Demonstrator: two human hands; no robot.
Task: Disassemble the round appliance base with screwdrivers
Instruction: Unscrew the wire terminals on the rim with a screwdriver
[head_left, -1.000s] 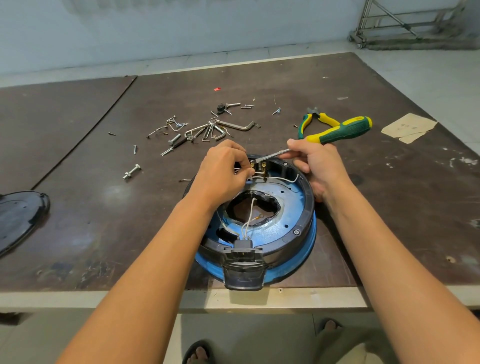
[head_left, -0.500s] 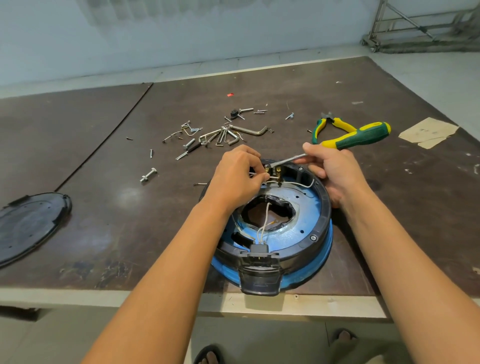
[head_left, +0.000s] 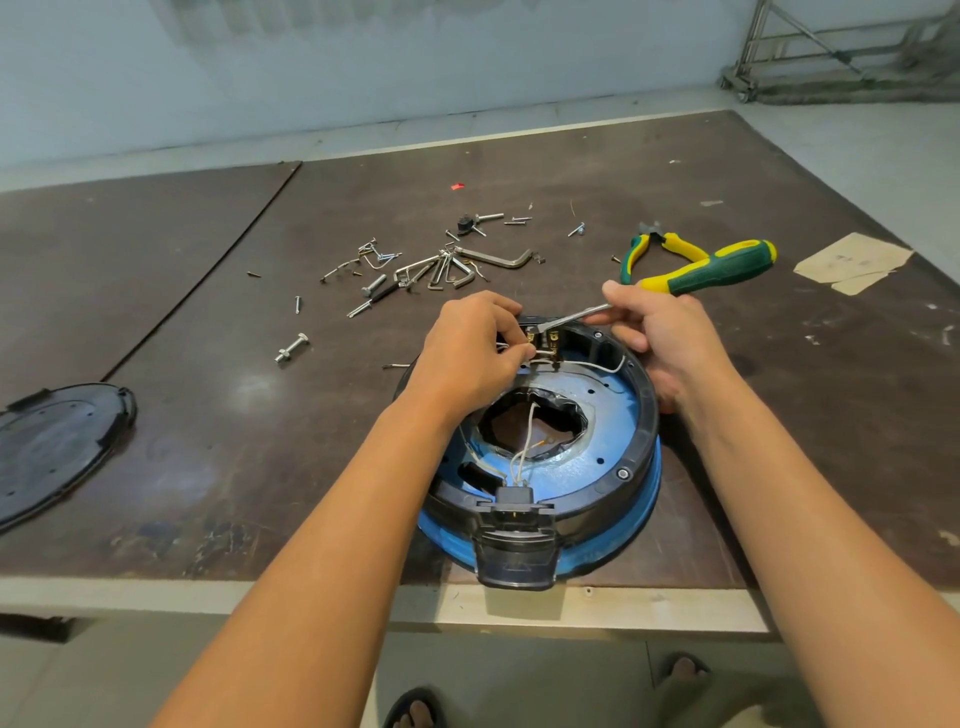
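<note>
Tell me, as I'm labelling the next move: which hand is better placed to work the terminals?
Right. The right hand grips the screwdriver, its tip at the terminals on the far rim of the base; the left hand is busy pinching the wires there.

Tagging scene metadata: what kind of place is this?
Probably an informal repair workbench rather than a kitchen or lab. The worn dark board tabletop has loose screws and hex keys scattered on it, and pliers lie beyond the opened round appliance base.
</note>
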